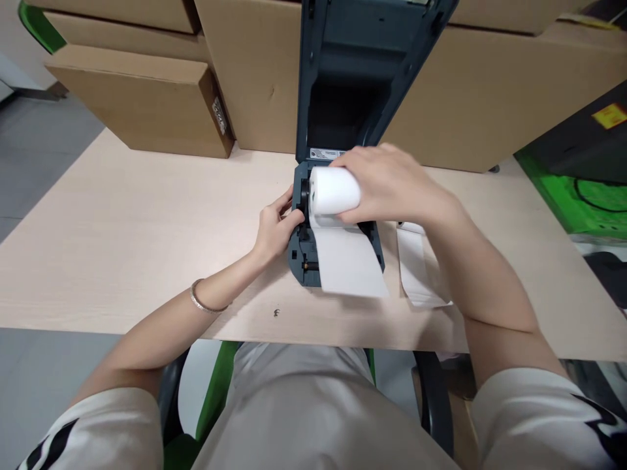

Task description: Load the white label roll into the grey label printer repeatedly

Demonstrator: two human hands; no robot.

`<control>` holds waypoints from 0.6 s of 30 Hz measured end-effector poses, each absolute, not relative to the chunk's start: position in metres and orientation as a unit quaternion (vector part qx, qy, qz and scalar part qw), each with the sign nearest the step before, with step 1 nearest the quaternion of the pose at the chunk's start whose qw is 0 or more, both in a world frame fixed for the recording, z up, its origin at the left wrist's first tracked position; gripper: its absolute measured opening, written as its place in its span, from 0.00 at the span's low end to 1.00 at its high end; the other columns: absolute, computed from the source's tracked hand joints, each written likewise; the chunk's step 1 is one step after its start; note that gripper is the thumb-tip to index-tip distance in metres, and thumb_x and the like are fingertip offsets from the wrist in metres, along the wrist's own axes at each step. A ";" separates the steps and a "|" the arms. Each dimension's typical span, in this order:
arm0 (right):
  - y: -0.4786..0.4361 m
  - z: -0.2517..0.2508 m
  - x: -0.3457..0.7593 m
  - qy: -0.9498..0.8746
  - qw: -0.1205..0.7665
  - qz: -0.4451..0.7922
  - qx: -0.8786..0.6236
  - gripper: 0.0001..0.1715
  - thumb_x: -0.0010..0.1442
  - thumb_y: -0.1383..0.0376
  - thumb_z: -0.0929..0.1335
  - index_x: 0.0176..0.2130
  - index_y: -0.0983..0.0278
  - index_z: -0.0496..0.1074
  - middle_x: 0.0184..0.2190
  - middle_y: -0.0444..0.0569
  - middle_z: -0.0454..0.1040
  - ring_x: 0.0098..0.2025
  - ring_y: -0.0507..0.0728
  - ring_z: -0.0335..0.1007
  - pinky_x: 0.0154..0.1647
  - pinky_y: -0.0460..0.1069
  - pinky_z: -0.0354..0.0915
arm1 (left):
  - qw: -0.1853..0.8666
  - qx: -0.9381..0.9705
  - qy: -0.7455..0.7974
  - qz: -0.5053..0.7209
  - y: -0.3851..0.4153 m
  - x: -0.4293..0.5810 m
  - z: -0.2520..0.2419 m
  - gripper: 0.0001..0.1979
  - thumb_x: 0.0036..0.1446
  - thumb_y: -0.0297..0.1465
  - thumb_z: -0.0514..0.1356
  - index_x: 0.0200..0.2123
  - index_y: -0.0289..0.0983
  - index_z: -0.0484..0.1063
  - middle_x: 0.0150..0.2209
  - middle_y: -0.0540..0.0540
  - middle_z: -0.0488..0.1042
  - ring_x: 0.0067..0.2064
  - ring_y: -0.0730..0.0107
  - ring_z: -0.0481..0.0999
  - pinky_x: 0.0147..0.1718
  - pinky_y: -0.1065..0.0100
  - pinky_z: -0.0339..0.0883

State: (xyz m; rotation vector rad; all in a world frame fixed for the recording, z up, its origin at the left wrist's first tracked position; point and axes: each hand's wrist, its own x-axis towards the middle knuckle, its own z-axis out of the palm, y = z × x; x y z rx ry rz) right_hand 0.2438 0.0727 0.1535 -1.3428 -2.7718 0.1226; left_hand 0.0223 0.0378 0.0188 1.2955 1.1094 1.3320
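Observation:
A dark blue-grey printer (306,277) sits on the table with its lid (360,59) raised. My right hand (386,183) is wrapped round the right side of a white paper roll (333,190), over the open printer body. From the roll a strip of paper (347,261) hangs over the printer's front edge. My left hand (279,225) grips the printer's left side, its thumb on the inner rim and the other fingers partly hidden behind the side wall.
Folded white paper (418,267) lies on the table (147,228) right of the printer. Cardboard boxes (132,98) line the back. A green surface with a dark device (582,143) is at the far right. Small dark bits (277,313) lie near the front edge.

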 end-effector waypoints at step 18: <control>0.125 0.110 0.348 -0.791 -0.030 0.237 -0.564 0.44 0.45 0.47 0.79 0.60 0.57 0.81 0.62 0.55 0.85 0.59 0.76 0.83 0.61 0.67 0.79 | 0.462 0.539 0.439 0.550 0.037 0.023 0.025 0.26 0.47 0.33 0.63 0.50 0.41 0.87 0.54 0.46 0.89 0.59 0.47 0.83 0.57 0.54 0.80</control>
